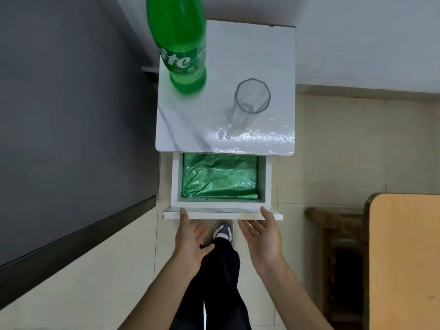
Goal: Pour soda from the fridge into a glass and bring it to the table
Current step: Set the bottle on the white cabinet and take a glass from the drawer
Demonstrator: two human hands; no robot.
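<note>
— Looking down, what do you see?
— I see 2 spread, empty hands: left hand (190,244) and right hand (262,239), fingertips touching the front of an open drawer (222,214). Green foil wrap (219,177) fills it.
— And the soda?
— The green soda bottle (183,44) stands upright on the white cabinet top (250,51); the empty glass (250,101) stands near it, apart. A wooden table (404,258) sits right, with a stool (338,232) beside it and my shoe (223,231) below the drawer.

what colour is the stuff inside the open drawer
Shiny green, crinkled foil-like wrapping in the drawer, clearest in the head view.
</note>
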